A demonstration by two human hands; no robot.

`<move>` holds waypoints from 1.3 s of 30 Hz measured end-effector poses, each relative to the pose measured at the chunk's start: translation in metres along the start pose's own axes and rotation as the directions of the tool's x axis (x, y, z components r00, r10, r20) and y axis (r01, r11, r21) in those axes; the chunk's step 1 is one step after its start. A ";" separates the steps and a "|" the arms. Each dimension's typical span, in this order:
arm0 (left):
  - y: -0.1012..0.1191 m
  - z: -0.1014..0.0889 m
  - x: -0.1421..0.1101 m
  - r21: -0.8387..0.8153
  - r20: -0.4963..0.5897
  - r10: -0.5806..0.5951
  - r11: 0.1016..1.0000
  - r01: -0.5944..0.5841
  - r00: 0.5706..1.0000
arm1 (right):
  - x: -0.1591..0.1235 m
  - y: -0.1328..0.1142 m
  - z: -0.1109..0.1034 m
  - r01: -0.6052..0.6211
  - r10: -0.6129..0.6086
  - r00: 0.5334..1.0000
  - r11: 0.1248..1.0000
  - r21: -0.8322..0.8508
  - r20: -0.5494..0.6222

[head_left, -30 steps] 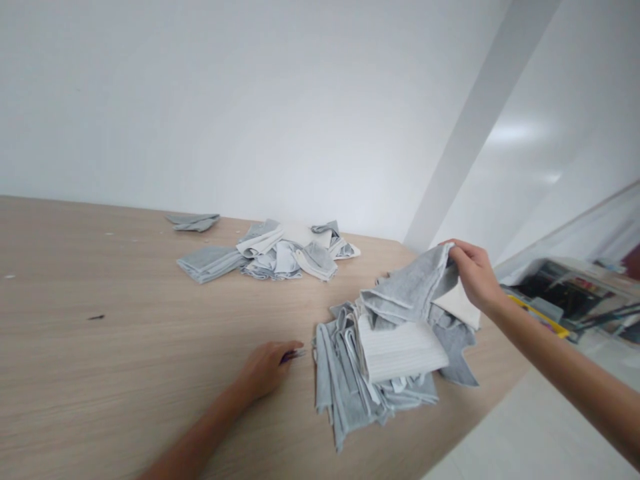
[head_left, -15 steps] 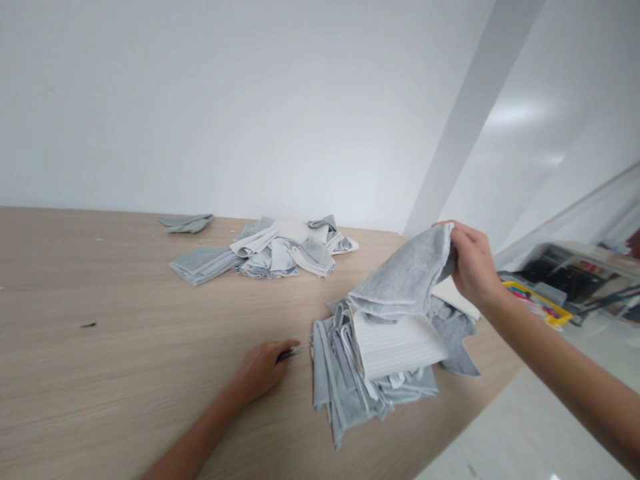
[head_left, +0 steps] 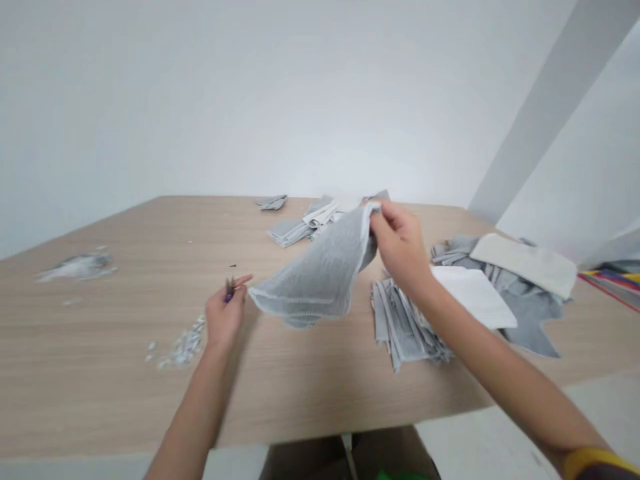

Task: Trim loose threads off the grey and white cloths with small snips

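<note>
Away from above the stack at the right, a limp grey cloth with pale stitched edges (head_left: 320,270) has come across to hang between the hands, over the bare middle of the pale wood-grain table (head_left: 305,373). Its upper corner is pinched between the thumb and fingers of the right hand (head_left: 400,243), closed firmly there; gripping only that end probably lets the layers droop freely and leaves the stitched edge in view. The left hand (head_left: 224,320) is partly curled around a small purple-handled tool (head_left: 229,291), with a finger pointing out just beside the cloth's near corner; whether it touches is unclear. Keeping the tool tucked in likely leaves that finger free. Bundled grey cloths (head_left: 410,333) and a folded white cloth (head_left: 473,290) lie near the right forearm, perhaps kept there for easy reach, while small whitish scraps (head_left: 185,343) sit by the left forearm, apart from the fabric, seemingly to keep them off it.
</note>
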State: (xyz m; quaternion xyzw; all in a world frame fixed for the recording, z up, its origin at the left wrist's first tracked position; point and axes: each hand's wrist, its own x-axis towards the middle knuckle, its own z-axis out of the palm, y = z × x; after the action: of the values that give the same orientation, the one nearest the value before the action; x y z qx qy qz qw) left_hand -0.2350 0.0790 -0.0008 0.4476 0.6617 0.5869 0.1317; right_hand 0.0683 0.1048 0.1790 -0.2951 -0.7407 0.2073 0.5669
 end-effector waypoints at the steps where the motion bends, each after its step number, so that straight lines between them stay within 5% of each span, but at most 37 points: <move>1: -0.005 -0.023 -0.011 -0.027 -0.090 -0.052 0.998 0.050 0.995 | -0.018 0.016 0.014 -0.050 0.050 0.996 0.999 -0.007 0.078; 4: -0.013 -0.071 -0.060 -0.105 -0.239 -0.169 0.984 0.147 0.956 | -0.075 0.066 0.049 -0.242 0.275 0.925 0.958 -0.152 0.262; 7: -0.009 -0.086 -0.109 -0.066 -0.226 -0.162 0.986 0.151 0.961 | -0.126 0.101 0.064 -0.281 0.350 0.898 0.923 -0.264 0.267; 11: 0.005 -0.074 -0.153 0.061 -0.072 -0.093 0.993 0.098 0.993 | -0.175 0.112 0.057 -0.251 0.315 0.931 0.921 -0.298 0.187; 17: 0.002 -0.037 -0.180 0.122 0.129 -0.013 0.993 -0.003 0.992 | -0.221 0.090 0.051 -0.301 0.290 0.954 0.906 -0.298 -0.080; 19: -0.002 -0.029 -0.185 0.133 0.161 -0.010 0.991 -0.012 0.987 | -0.231 0.082 0.057 -0.305 0.297 0.952 0.915 -0.265 -0.071; 28: -0.005 -0.023 -0.193 0.220 0.198 -0.003 0.975 -0.041 0.980 | -0.234 0.088 0.081 -0.302 0.348 0.888 0.934 -0.191 0.301; 39: -0.007 -0.018 -0.198 0.255 0.082 -0.002 0.967 -0.019 0.997 | -0.234 0.090 0.088 -0.338 0.405 0.861 0.908 -0.248 0.308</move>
State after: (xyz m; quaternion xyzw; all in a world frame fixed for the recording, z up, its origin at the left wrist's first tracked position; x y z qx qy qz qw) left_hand -0.1388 -0.0797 -0.0718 0.4872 0.7240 0.4785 0.0970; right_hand 0.0443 0.0164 -0.0700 -0.4423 -0.7749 0.2926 0.3438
